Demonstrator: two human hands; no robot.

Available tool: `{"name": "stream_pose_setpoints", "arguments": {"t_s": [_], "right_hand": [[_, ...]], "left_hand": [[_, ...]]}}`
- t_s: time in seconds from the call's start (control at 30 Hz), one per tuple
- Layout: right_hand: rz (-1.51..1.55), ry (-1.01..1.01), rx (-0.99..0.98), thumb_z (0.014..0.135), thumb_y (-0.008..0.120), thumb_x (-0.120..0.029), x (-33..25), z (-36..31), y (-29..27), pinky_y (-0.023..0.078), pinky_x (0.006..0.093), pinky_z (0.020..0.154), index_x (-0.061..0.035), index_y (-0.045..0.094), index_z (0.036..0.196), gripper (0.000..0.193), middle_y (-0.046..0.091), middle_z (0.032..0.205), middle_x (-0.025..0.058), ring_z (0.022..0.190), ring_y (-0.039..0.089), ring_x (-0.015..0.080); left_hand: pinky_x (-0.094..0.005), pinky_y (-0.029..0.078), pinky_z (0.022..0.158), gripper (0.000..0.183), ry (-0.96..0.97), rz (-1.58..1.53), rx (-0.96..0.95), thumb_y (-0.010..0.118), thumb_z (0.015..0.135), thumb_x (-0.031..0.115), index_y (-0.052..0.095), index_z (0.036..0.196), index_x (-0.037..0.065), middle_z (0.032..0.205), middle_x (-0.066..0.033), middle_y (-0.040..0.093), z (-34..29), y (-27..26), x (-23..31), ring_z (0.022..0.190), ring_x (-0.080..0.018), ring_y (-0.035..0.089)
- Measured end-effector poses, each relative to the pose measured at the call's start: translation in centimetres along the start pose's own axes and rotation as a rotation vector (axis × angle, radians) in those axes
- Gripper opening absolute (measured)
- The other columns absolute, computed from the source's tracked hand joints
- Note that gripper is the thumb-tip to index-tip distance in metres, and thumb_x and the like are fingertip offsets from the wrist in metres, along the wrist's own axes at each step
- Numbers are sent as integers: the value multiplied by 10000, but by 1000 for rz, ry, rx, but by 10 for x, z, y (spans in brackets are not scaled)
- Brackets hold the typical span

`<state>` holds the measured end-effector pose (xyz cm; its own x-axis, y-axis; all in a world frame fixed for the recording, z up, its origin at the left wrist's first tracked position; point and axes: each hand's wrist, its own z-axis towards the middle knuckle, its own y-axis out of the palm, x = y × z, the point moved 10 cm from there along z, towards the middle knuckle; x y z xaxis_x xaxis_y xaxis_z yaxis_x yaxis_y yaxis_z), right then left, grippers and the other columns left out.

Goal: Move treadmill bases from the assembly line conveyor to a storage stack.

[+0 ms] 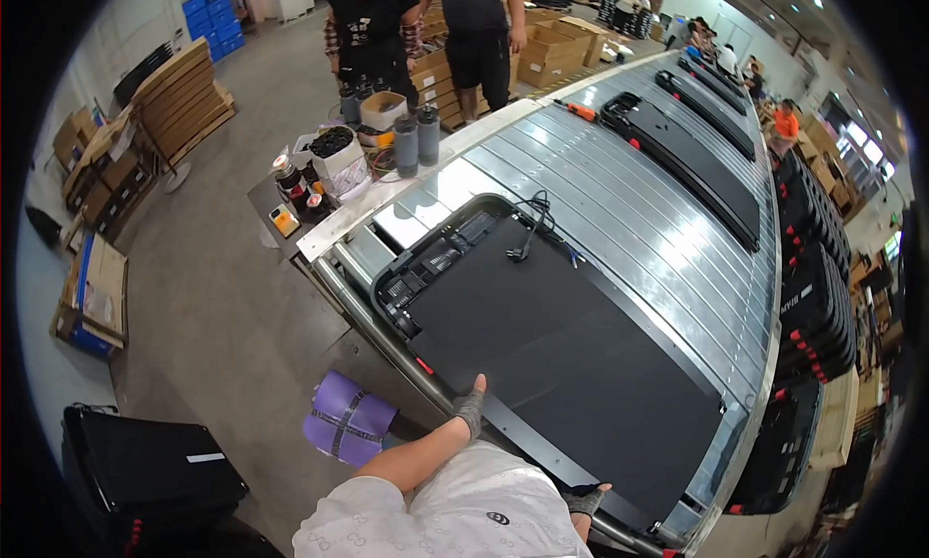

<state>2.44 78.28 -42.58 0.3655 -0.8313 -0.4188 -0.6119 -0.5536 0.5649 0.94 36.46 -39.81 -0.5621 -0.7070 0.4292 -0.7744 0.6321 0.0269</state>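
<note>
the treadmill (566,364) lies flat, belt up, on the near end of the metal tabletop (629,214), its near long edge against the person's side. the left hand (471,410) is midway along that edge and the right hand (586,502) near its right end; each thumb rests on top, but the other fingers are hidden, so i cannot tell whether either hand grips.

the likeliest trouble is the loose cord (542,211) at the treadmill's far left corner: if the treadmill shifted, the cord could be pinched beneath it or snag, with the plug (520,253) scraping the belt. the bay at its left end is uncovered, so a knock or a dropped part could harm what sits inside. an uneven lift could tip the near edge off the tabletop.

beyond the treadmill, a second treadmill (692,161) would block a long slide that way, and an orange tool (581,111) lies by that one's left end. left of the treadmill, bottles (429,137) and a tub of black parts (335,144) crowd the side. below its near edge, a purple roll (346,418) could catch a foot.
</note>
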Motion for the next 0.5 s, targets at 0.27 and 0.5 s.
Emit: {"name": "stream_pose_setpoints", "arguments": {"t_s": [0.27, 0.5], "right_hand": [[-40, 34, -16, 781, 505, -771, -6, 22, 8, 289, 456, 1097, -133, 423, 1389, 885, 456, 1412, 39, 1289, 394, 278], [-53, 48, 3, 786, 502, -767, -6, 20, 2, 289, 456, 1100, -131, 423, 1392, 882, 454, 1416, 40, 1294, 393, 279]], "left_hand": [[-357, 395, 1024, 1115, 95, 29, 65, 631, 669, 792, 435, 1286, -116, 1281, -237, 540, 16, 4, -2, 1193, -301, 526], [-375, 411, 1005, 1090, 84, 55, 81, 644, 652, 796, 458, 1268, -83, 1254, -228, 551, -7, 1, 12, 1162, -307, 536]]}}
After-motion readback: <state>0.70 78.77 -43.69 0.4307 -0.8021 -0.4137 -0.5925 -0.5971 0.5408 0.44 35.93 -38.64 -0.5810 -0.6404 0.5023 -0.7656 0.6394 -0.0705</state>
